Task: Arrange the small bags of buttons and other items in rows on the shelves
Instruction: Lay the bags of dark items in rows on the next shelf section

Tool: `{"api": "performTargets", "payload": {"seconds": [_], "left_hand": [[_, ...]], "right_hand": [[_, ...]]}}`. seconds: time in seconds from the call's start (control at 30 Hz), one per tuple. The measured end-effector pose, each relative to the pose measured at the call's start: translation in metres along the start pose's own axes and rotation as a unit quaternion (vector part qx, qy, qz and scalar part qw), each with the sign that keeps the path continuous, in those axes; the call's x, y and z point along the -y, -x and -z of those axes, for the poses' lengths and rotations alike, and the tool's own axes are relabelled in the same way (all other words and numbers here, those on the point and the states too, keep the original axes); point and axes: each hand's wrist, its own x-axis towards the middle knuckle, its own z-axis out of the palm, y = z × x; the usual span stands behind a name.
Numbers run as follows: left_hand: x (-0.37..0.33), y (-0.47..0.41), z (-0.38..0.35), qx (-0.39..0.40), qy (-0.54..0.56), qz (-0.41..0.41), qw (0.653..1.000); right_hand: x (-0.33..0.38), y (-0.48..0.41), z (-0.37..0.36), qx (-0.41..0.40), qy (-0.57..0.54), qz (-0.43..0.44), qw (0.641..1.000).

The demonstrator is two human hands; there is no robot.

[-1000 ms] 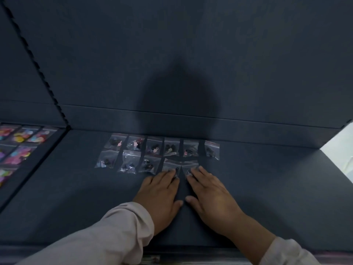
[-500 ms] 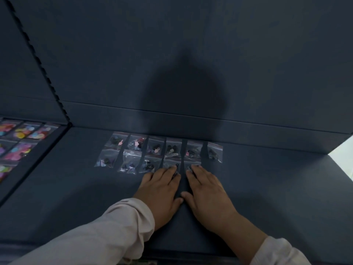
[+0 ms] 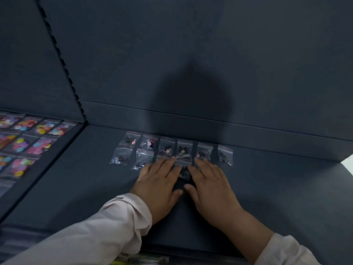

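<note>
**Head view.** You look down on a dark blue-grey shelf (image 3: 277,188), closed on the far side by a back wall (image 3: 210,44) of the same colour. A broad shadow (image 3: 191,104) falls on that wall. A notched strip (image 3: 61,60) runs up the left corner. Beyond it, a neighbouring shelf (image 3: 49,163) carries bright button bags (image 3: 24,142) in rows.

The small bags of dark buttons (image 3: 184,150) lie near the far edge of your shelf in two rows. Six sit side by side in the far row, and the near row lies just in front of it.

Your left hand (image 3: 158,182) and right hand (image 3: 212,186) lie flat, palms down and side by side, with the thumbs nearly meeting. The fingers are straight, and each grip is unclenched and holds nothing. The fingertips rest on the right end of the near row. A pale left sleeve (image 3: 99,232) and right sleeve (image 3: 282,251) cover your forearms.

Your hands hide the near-row bags beneath them, and one half-hidden bag (image 3: 184,173) shows in the gap between the hands. The dark contents are too dim to identify. A bright patch (image 3: 348,163) at the right edge and a colourful strip (image 3: 143,261) at the near edge are cut off.
</note>
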Motion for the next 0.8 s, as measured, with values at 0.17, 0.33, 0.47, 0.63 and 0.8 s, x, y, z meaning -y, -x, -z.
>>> {"api": "performTargets", "payload": {"seconds": [0.17,0.33,0.47,0.63,0.8], "left_hand": [[0.042,0.029,0.018,-0.012,-0.021,0.037,0.999],[0.104,0.081,0.043,-0.022,-0.023,0.101,0.994],[0.16,0.141,0.065,-0.024,0.004,0.151,0.988],[0.234,0.225,0.085,-0.063,-0.004,0.204,0.977],[0.316,0.315,0.092,-0.069,-0.013,0.247,0.966]], "right_hand": [[0.042,-0.009,0.013,-0.005,0.004,0.042,0.999],[0.113,-0.021,0.027,-0.025,0.011,0.102,0.994],[0.192,-0.028,0.037,-0.032,0.009,0.145,0.989],[0.3,-0.029,0.043,-0.024,-0.024,0.219,0.975],[0.42,-0.028,0.049,-0.033,-0.044,0.282,0.958]]}}
